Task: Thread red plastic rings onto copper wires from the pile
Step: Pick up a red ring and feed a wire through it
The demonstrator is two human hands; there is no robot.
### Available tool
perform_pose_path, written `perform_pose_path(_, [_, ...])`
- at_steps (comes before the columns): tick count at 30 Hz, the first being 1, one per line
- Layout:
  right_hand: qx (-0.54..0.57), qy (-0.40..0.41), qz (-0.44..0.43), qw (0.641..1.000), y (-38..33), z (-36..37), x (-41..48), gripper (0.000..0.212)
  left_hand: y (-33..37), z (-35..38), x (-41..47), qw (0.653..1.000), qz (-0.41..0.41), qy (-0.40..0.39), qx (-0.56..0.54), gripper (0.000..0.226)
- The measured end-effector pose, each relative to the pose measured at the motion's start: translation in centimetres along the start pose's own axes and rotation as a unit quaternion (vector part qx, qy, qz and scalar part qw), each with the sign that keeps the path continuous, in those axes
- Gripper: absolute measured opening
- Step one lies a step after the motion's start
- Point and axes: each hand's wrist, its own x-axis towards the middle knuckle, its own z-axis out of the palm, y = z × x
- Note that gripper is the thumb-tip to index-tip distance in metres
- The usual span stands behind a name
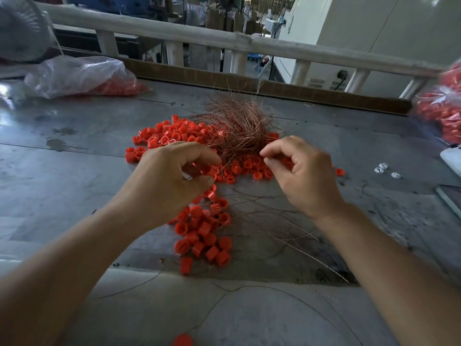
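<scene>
On the table (74, 158), a bag (79, 76) lies at ten o'clock from the wire pile (239, 123), rings (202, 236) at six

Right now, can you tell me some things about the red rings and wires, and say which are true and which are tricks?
1. The left hand pinches a red ring. True.
2. The bundle of copper wires lies nearer the person than the hands. False: it lies beyond them.
3. A clear plastic bag with red pieces inside lies at the table's far left. True.
4. The loose rings on the table are blue. False: they are red.
5. The small white pieces lie left of the left hand. False: they lie right of the right hand.
</scene>
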Motion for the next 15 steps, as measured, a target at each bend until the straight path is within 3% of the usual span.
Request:
perform_pose_path(6, [0.063,0.016,0.069,0.996,-0.14,0.09,-0.23,0.025,-0.21,0.04,0.01,1.0,0.007,0.001,0.0,0.041])
perform_pose_path(9, [0.075,0.024,0.073,0.994,-0.12,0.15,-0.28,0.021,-0.09,0.16,0.0,1.0,0.005,-0.003,-0.011,0.037])
perform_pose_path(15, [0.087,0.056,-0.001,0.995,-0.81,-0.18,-0.23,0.015,0.64,0.38,-0.19,0.999,0.013,-0.002,-0.039,0.017])
